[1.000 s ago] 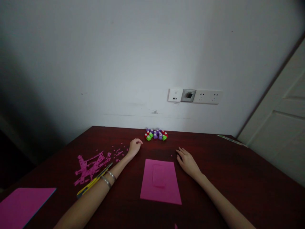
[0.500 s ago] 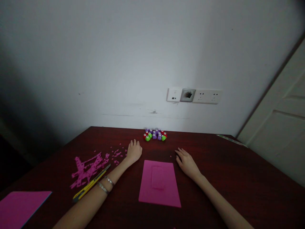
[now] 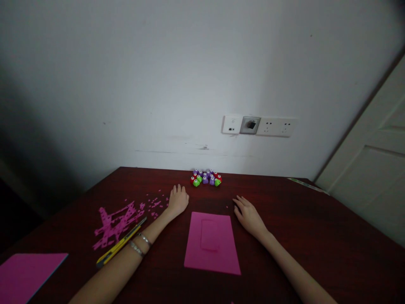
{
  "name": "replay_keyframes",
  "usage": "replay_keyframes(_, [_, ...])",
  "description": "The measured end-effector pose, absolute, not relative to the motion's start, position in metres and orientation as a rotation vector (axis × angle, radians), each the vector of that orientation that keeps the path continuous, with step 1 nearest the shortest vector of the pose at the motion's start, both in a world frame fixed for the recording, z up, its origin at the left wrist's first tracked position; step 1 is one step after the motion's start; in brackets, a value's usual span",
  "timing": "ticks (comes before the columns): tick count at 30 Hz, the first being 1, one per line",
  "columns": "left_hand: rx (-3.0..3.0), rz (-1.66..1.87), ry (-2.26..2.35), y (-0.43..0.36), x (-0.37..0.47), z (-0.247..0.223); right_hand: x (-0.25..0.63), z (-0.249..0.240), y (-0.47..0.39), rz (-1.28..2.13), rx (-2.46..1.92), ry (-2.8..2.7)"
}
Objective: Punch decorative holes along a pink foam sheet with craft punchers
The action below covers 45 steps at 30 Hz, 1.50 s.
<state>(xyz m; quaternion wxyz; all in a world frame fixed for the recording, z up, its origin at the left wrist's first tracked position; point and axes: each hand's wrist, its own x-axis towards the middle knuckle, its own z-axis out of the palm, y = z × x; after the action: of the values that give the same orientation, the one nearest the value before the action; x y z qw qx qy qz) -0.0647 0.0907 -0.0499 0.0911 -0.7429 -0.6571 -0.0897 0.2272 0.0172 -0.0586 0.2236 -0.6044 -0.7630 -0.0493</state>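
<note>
My left hand (image 3: 179, 200) rests palm down on the dark red table, fingers stretched out, holding nothing. On the other side, my right hand (image 3: 247, 214) lies flat with its fingers apart and also holds nothing. Between my forearms is a pink sheet (image 3: 226, 245) with a smaller pink rectangle (image 3: 209, 235) on its middle; whether that is a separate piece or an outline I cannot tell. A yellow utility knife (image 3: 120, 244) lies beside my left forearm, partly behind it. Pink cut scraps (image 3: 110, 228) and tiny pink bits (image 3: 154, 204) are left of my left hand.
Several small purple, red and green toy-like pieces with white tops (image 3: 205, 178) cluster near the wall. Another pink sheet (image 3: 28, 274) lies at the front left. A thin pale strip (image 3: 307, 185) is at the far right edge. Sockets (image 3: 259, 126) are on the wall, with a door (image 3: 376, 139) at right.
Both hands and everything on the table stay in place; only the camera view has shifted very slightly.
</note>
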Motion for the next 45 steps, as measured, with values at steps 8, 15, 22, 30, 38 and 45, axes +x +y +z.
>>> replay_keyframes(8, [-2.209,-0.27,-1.966,0.09,-0.064,-0.049,0.229,-0.061,0.019,-0.15,-1.669,-2.107])
replay_keyframes(15, [-2.201,-0.325,-1.963,0.09,-0.064,-0.051,0.227,-0.06,0.018,-0.158,-1.682,-2.102])
replay_keyframes(22, [-2.256,-0.679,-1.969,0.093,-0.066,-0.041,0.225,-0.056,0.017,-0.152,-1.695,-2.089])
replay_keyframes(30, [-2.247,-0.838,-2.092,0.106,-0.044,-0.033,0.227,-0.056,0.018,-0.132,-1.702,-2.071])
replay_keyframes(38, [-2.189,-0.745,-2.243,0.118,-0.032,-0.025,0.227,-0.056,0.019,-0.11,-1.698,-2.056])
replay_keyframes(45, [-2.165,-0.757,-2.256,0.126,-0.029,-0.026,0.227,-0.057,0.019,-0.107,-1.699,-2.056])
